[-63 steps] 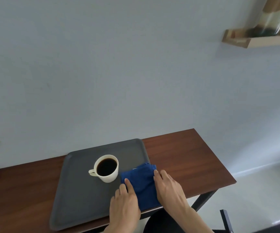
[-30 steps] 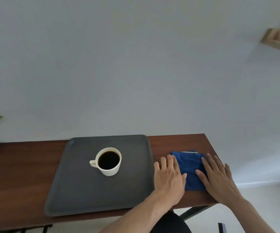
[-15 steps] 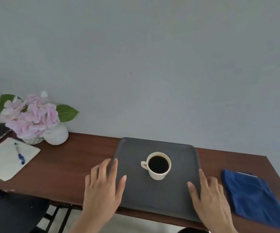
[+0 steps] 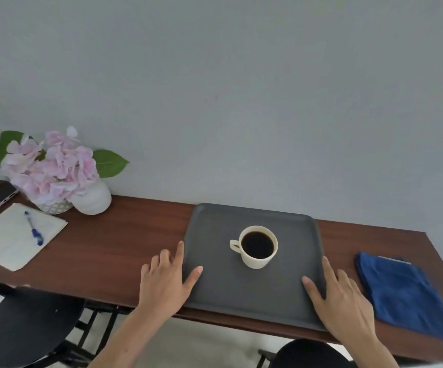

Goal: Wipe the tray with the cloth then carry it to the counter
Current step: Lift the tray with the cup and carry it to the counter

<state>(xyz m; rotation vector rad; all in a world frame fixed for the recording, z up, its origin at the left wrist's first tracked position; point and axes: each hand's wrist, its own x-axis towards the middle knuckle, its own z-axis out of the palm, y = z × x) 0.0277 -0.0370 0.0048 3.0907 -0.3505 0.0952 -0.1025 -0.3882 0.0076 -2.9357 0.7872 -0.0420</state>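
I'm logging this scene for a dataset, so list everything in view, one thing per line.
table: one, dark wood, against wall
tray: one, grey, table's near edge
cup: one, cream, coffee-filled, tray centre
cloth: one, blue, right of tray
flowers: one bunch, pink, far left
notepad: one, white, left end
pen: one, blue, on notepad
stool: one, black, lower left
left hand: tray's left edge
right hand: tray's right edge

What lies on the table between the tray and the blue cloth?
Only the right hand, resting at the tray's right edge; past it, bare table up to the blue cloth, in the head view.
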